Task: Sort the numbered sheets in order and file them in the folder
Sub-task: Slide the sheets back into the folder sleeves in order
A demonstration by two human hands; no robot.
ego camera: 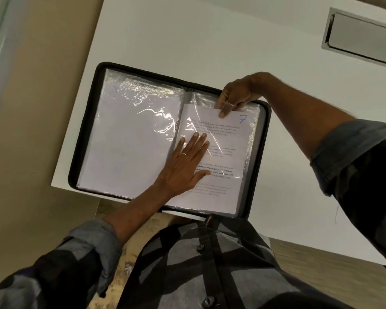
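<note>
Lying open on the white tabletop (pixel 165 30), near its front corner, a black zip folder (pixel 86 130) is seen with clear plastic sleeves on both halves. A white page (pixel 129 141) is held inside the left sleeve, with a faint handwritten mark at its top corner that cannot be read through the glare.

On the right half a printed sheet (pixel 230 139), marked 7 in blue ink at its top right corner, is lodged in the right sleeve (pixel 254 132). Wrinkled plastic is laid over most of the text. The top edge of the sheet is level with the right hand, short of the folder's upper rim.

The left hand (pixel 185 166) is laid flat on the plastic over the sheet's left part, fingers straight and slightly spread, so its grip is open and nothing is grasped. A gold ring (pixel 184 153) is worn on one finger.

The right hand (pixel 236 92) is reached in from the far side, and its grip is closed on the sheet's top edge, pinched between thumb and fingers. Whether the sleeve's lip is also caught in that pinch cannot be told.

A recessed metal flap (pixel 363 36) is set into the tabletop at the far right, well apart from the folder.
</note>
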